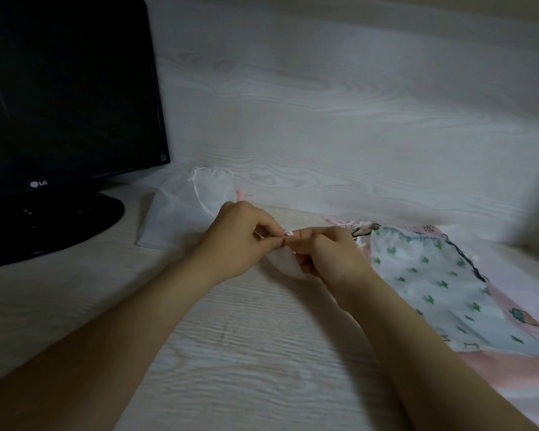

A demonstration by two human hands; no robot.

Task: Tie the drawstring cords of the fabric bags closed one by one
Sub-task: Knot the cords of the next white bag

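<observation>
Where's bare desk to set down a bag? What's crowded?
Bare desk between the forearms; another strip between monitor base and left forearm. Crowded: centre, left hand and right hand pinch the cord; right, cactus-print bag on pink fabric; back-left, white bag.

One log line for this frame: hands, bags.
left hand: pinches cord | right hand: pinches cord | white bag: under hands | sheer bag: behind, by monitor | cactus-print bag: right

Over a pale wood-grain bench (246, 353), the left hand (237, 241) and right hand (327, 256) meet fingertip to fingertip. Both pinch a thin white cord (288, 233) above a small white fabric bag (285, 267). A sheer white drawstring bag (181, 209) lies near the far edge, beside a black LG monitor (69, 104) at the far left corner. A white cactus-print bag (427, 275) overlaps pink fabric (517, 275) along the right edge.
</observation>
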